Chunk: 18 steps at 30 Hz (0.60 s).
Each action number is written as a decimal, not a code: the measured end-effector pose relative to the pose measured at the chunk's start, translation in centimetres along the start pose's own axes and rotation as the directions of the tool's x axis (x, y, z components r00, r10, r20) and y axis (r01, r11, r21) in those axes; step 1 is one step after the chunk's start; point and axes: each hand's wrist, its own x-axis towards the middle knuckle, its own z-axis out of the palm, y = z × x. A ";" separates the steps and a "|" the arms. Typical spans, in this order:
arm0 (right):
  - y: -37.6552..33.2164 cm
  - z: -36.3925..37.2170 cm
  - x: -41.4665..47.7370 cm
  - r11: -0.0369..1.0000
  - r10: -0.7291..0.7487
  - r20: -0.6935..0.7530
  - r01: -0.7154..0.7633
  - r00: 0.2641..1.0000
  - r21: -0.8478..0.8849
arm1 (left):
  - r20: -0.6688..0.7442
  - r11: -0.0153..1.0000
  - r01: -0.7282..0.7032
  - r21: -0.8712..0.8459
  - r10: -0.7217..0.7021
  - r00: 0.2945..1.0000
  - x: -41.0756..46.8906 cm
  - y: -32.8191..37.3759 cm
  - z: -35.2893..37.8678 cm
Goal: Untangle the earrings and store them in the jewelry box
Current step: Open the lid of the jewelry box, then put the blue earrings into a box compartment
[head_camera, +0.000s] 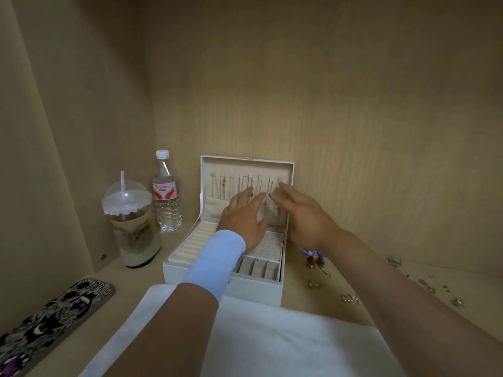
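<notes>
- Left hand [242, 213]: fingers straight, nothing held, laid near the pocket of the raised lid.
- Jewelry box [253, 292]: opened and being readied; compartments partly hidden by the forearm.
- Right hand [304, 216]: flat, empty, beside the left.
- Earrings [317, 263]: scattered on the shelf right of the box, unstored; possibly tangled, too small to tell. A fine pinch is called for next.

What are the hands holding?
Nothing visible. The left hand and right hand reach with straight fingers toward the chains in the jewelry box lid.

Head view, forward and down, close range
</notes>
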 end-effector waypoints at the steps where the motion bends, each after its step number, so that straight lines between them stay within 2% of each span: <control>1: 0.0 0.4 0.0 1.000 0.003 0.020 -0.003 1.000 -0.016 | 0.032 1.000 0.006 0.009 -0.006 0.999 0.1 -0.4 0.5; 6: -0.3 2.0 -0.4 0.999 0.036 0.117 -0.033 0.992 -0.033 | 0.149 0.999 0.039 -0.008 -0.037 0.988 0.0 -1.1 2.2; 9: -0.2 1.9 -1.0 0.984 0.017 -0.007 -0.016 1.000 0.176 | 0.083 1.000 0.005 -0.006 -0.005 0.996 -0.7 -0.5 2.0; 13: 1.4 0.2 -2.9 0.938 0.151 -0.223 -0.068 0.963 0.340 | -0.112 0.995 -0.097 -0.021 0.095 0.989 -1.4 1.8 0.8; 15: 3.1 -0.6 -3.9 0.935 0.240 -0.262 -0.150 0.935 0.321 | -0.169 0.983 -0.172 -0.058 0.160 0.973 -1.5 3.5 0.8; 18: 6.0 -0.5 -5.3 0.901 0.395 -0.111 -0.361 0.912 0.239 | -0.063 0.969 -0.207 -0.138 0.200 0.978 -1.1 6.1 1.9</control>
